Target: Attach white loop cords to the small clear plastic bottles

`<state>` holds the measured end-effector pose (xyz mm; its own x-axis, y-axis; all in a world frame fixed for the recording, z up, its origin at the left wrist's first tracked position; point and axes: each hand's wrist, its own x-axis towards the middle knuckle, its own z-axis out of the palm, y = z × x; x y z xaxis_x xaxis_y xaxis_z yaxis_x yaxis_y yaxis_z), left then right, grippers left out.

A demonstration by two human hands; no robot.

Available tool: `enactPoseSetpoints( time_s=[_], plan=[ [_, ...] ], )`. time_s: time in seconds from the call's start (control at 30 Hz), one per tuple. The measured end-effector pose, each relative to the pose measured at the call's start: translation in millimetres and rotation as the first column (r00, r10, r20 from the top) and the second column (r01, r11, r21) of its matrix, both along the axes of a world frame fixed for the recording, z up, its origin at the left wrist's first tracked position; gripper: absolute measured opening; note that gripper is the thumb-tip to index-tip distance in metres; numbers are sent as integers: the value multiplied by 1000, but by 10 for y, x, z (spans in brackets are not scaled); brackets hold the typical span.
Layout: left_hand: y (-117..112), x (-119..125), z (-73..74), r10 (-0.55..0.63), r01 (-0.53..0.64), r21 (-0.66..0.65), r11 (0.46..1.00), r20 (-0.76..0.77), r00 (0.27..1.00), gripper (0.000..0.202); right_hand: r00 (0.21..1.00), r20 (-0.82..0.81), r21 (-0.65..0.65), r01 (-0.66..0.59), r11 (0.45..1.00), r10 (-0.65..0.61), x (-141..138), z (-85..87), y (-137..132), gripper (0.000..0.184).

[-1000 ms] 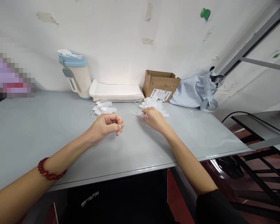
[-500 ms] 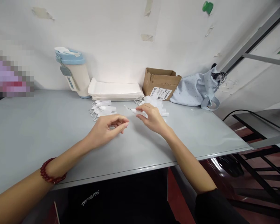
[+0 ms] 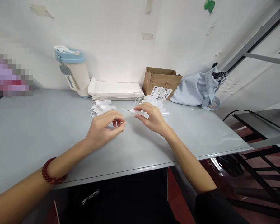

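Between the thumb and fingers of my right hand (image 3: 150, 115) is a small translucent plastic bottle (image 3: 132, 111), lying sideways with its white tip to the left. A thin dark needle-like piece and a wispy clear strip stick out from that tip. My left hand (image 3: 107, 124) hovers just left of it, thumb and fingertips pinched together; whatever they may hold is too small to tell. Beyond the left hand lies a pile of similar bottles (image 3: 104, 102) with looped ends. More such bottles (image 3: 164, 112) lie behind the right hand, partly covered by it.
Along the wall stand a cream and blue tumbler (image 3: 78, 74), a stack of white sheets or envelopes (image 3: 116, 90), an open cardboard box (image 3: 162, 81) and a light blue cloth bag (image 3: 191, 88). The grey table's front edge (image 3: 140, 169) runs below my forearms. A metal frame (image 3: 252, 46) rises at right.
My left hand has drawn slightly left, its fingers pinched more tightly. The right hand has shifted a little left with the bottle, and the clear strip at its tip now lies straighter.
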<state>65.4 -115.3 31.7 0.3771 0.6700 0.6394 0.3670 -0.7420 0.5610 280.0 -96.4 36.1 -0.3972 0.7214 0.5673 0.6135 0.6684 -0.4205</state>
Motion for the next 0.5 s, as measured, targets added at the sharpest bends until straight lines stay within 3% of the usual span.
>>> enactPoseSetpoints(
  time_s=[0.2,0.33,0.5],
  plan=[
    [24,7,-45,61,-71,156,985,72,996,12,998,-46,26,-33,999,34,1,20,-9,15],
    [55,3,-95,115,-131,130,983,125,986,12,997,-52,44,-55,998,57,5,23,-12,14],
    [79,1,-103,82,-103,232,967,100,992,10,995,-49,78,-83,994,87,-1,32,-21,14]
  ],
)
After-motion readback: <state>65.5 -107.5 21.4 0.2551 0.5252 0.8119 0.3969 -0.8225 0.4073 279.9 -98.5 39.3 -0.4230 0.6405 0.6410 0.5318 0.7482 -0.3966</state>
